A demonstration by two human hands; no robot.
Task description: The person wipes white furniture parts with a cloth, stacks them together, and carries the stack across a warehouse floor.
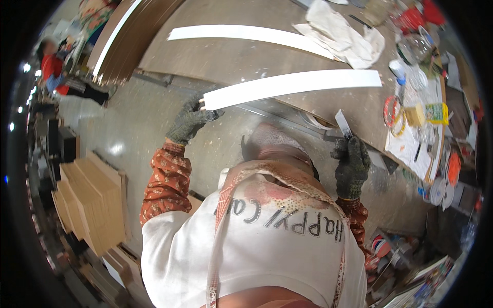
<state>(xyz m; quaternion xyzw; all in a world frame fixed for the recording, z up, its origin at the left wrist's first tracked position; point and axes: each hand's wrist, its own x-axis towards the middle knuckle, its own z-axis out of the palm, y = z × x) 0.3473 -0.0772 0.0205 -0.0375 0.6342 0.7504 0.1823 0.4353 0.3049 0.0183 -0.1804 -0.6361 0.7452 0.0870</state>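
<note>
A long white board [292, 87] with small dowel pins sticking out of both ends spans the near edge of the worktable [231, 59]. My left hand [192, 120], in a dark knitted glove, is closed on the board's left end. Its right end lies over the tabletop. Below the table edge my right hand [352, 167], gloved the same way, grips a putty knife [342, 124] with its pale blade pointing up. A second white board [251, 35] lies farther back on the table, its right end by a crumpled white cloth [341, 36].
A stack of brown boards [131, 41] stands at the far left of the table. Tape rolls [394, 115], a yellow sponge [415, 116] and jars crowd the right side. Cardboard boxes [92, 203] stand on the floor at left, and a person in red [54, 72] is beyond.
</note>
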